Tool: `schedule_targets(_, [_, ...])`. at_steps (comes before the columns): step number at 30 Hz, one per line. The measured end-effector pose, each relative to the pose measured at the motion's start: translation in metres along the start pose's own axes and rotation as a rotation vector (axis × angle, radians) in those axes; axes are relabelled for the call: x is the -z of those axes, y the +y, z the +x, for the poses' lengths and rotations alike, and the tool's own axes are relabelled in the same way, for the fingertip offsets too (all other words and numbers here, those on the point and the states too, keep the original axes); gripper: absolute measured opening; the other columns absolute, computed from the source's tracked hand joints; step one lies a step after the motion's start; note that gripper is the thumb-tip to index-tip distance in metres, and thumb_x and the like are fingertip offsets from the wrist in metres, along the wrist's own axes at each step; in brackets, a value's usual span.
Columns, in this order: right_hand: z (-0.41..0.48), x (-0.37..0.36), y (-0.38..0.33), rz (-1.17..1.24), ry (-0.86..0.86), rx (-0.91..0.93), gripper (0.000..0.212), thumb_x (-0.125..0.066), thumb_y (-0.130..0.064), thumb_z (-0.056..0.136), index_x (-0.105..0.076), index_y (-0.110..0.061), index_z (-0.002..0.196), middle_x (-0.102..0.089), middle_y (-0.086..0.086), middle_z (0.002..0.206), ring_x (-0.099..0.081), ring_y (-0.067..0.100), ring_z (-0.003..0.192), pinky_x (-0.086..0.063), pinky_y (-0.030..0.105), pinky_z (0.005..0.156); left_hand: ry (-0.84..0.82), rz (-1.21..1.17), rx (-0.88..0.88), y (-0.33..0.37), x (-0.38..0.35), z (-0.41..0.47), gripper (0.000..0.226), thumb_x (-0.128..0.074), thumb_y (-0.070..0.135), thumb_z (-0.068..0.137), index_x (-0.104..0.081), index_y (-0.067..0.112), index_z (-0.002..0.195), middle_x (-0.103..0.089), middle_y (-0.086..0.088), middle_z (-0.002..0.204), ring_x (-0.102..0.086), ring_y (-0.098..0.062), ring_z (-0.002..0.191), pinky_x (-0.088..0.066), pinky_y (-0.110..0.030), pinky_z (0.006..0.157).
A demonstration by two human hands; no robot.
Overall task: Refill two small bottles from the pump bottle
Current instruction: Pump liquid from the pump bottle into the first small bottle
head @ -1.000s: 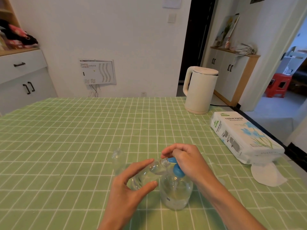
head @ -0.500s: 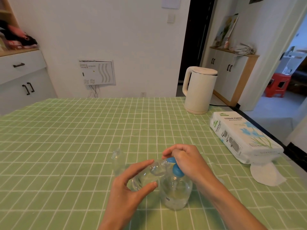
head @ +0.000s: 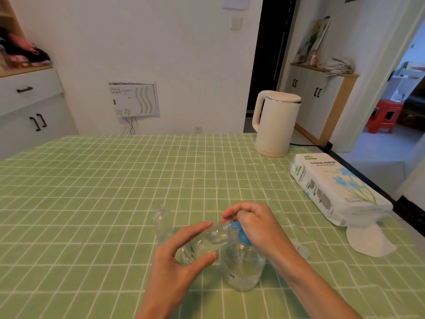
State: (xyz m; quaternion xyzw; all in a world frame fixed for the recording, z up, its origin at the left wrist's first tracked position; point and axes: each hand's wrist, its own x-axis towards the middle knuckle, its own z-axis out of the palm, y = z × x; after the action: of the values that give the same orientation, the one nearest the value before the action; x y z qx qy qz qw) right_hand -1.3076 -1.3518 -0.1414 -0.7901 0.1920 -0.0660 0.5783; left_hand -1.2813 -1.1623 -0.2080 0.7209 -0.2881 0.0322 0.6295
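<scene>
A clear pump bottle with a blue pump head stands on the green checked tablecloth near me. My right hand rests on top of the pump head, fingers curled over it. My left hand grips a small clear bottle, tilted so that its open neck meets the blue spout. A second small clear bottle stands upright and uncapped just left of my hands. Two small clear caps lie on the cloth to the right of the pump bottle.
A cream electric kettle stands at the far right of the table. A white tissue paper pack lies along the right edge, with a loose tissue in front of it.
Both hands and both bottles stay in nearly the same place. My right hand sits slightly lower on the pump head than a second ago.
</scene>
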Motion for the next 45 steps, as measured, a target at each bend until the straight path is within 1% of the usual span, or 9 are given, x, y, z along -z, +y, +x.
schedule_targets(5, [0.0,0.002,-0.003,-0.001,0.009,0.02,0.041,-0.047,0.001,0.098,-0.079,-0.022,0.086,-0.082,-0.006,0.084,-0.074,-0.005,0.082,-0.049,0.008,0.07,0.0,-0.011,0.012,0.001,0.0,-0.001,0.053,-0.086,0.038,0.068,-0.074,0.05,0.118,-0.078,0.021,0.121,-0.069,-0.001,0.12,-0.047,-0.007,0.099])
schedule_targets(12, [-0.002,0.008,-0.009,-0.002,0.0,0.081,0.039,-0.046,0.002,0.099,-0.077,-0.022,0.096,-0.082,-0.004,0.093,-0.073,-0.004,0.087,-0.051,0.013,0.079,0.001,0.0,-0.005,0.003,0.001,0.001,0.055,-0.088,0.036,0.066,-0.074,0.051,0.117,-0.078,0.02,0.12,-0.07,-0.002,0.119,-0.048,-0.009,0.101])
schedule_targets(17, [0.0,0.007,-0.004,0.061,-0.026,0.113,0.044,-0.041,0.01,0.097,-0.078,-0.015,0.097,-0.083,0.0,0.092,-0.076,-0.002,0.085,-0.053,0.006,0.072,-0.004,0.007,-0.017,0.002,0.0,0.002,0.054,-0.089,0.034,0.069,-0.074,0.049,0.119,-0.078,0.019,0.121,-0.07,-0.002,0.119,-0.048,-0.009,0.1])
schedule_targets(24, [0.003,0.002,0.003,0.051,-0.054,0.099,0.047,-0.041,0.014,0.094,-0.079,-0.014,0.094,-0.083,0.001,0.091,-0.077,0.008,0.092,-0.057,0.018,0.087,-0.009,0.005,-0.002,-0.003,0.0,-0.001,0.052,-0.086,0.038,0.071,-0.073,0.049,0.12,-0.077,0.02,0.122,-0.07,-0.002,0.12,-0.047,-0.008,0.1])
schedule_targets(32, [0.0,0.007,-0.01,0.026,-0.013,0.07,0.031,-0.052,-0.02,0.108,-0.08,-0.02,0.094,-0.083,-0.007,0.092,-0.076,0.0,0.087,-0.054,0.017,0.084,0.002,-0.003,-0.006,-0.001,0.002,0.001,0.053,-0.087,0.038,0.069,-0.074,0.048,0.119,-0.077,0.019,0.122,-0.07,-0.002,0.12,-0.048,-0.009,0.1])
schedule_targets(35, [-0.002,0.01,-0.015,0.028,-0.035,0.052,0.037,-0.053,-0.038,0.108,-0.081,-0.019,0.094,-0.083,-0.009,0.094,-0.075,-0.003,0.088,-0.055,0.021,0.092,-0.007,0.0,-0.018,0.001,0.002,0.003,0.053,-0.087,0.037,0.071,-0.074,0.047,0.121,-0.077,0.019,0.123,-0.07,-0.003,0.121,-0.048,-0.009,0.101])
schedule_targets(39, [-0.002,0.016,-0.024,0.031,-0.063,0.079,0.049,-0.05,-0.055,0.106,-0.082,-0.02,0.094,-0.082,-0.013,0.096,-0.074,-0.005,0.091,-0.049,0.016,0.084,-0.007,0.022,-0.034,0.0,0.002,0.003,0.055,-0.089,0.029,0.072,-0.073,0.047,0.122,-0.077,0.02,0.124,-0.069,-0.004,0.122,-0.047,-0.01,0.103])
schedule_targets(42, [0.0,0.015,-0.025,0.025,-0.038,0.105,0.05,-0.049,-0.055,0.106,-0.082,-0.02,0.093,-0.082,-0.015,0.095,-0.074,-0.006,0.09,-0.048,0.016,0.083,-0.007,0.029,-0.041,0.0,0.001,0.004,0.055,-0.089,0.03,0.072,-0.073,0.047,0.122,-0.077,0.02,0.124,-0.069,-0.004,0.122,-0.048,-0.011,0.103])
schedule_targets(45, [0.002,0.009,-0.019,-0.022,-0.023,0.083,0.036,-0.053,-0.034,0.108,-0.082,-0.02,0.092,-0.081,-0.015,0.094,-0.073,-0.004,0.093,-0.05,0.019,0.086,-0.003,0.014,-0.038,0.001,0.0,0.005,0.053,-0.087,0.037,0.072,-0.073,0.047,0.121,-0.077,0.019,0.123,-0.07,-0.005,0.122,-0.048,-0.012,0.102])
